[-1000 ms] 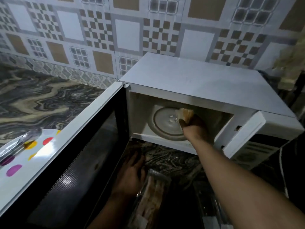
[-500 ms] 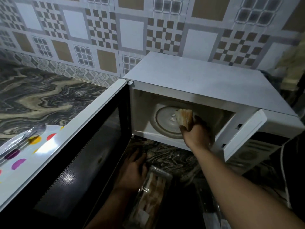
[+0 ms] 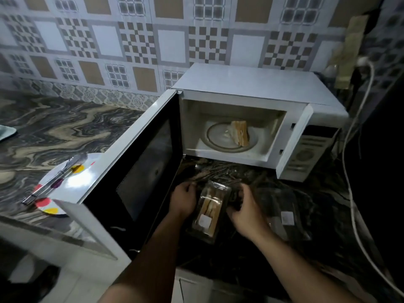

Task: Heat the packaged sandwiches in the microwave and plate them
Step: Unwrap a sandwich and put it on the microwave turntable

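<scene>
Sandwich pack: a clear plastic clamshell [image 3: 209, 212] lies on the dark bench [image 3: 328, 215] just in front of the microwave [image 3: 251, 88], with sandwich halves and a white label showing through the lid.
Heated piece: one bare sandwich wedge [image 3: 240, 133] stands on the glass turntable [image 3: 216, 136] inside the open cavity.
Hands: the left hand [image 3: 183, 199] rests curled against the pack's left side; the right hand [image 3: 246, 209] curls round its right edge. Both seem to grip it.
Step in hand: probably opening the pack to take out the next piece.
Doing it well: steady the base with one hand, lift the lid at its far lip, keep the pack flat so nothing slides out.
Door: the door [image 3: 140, 167] hangs wide open to the left, close by the left forearm.
Plate: a spotted plate [image 3: 83, 180] with tongs [image 3: 54, 178] waits beyond the door.
Second pack: another clear pack [image 3: 286, 217] lies to the right; its contents are too dark to tell.
</scene>
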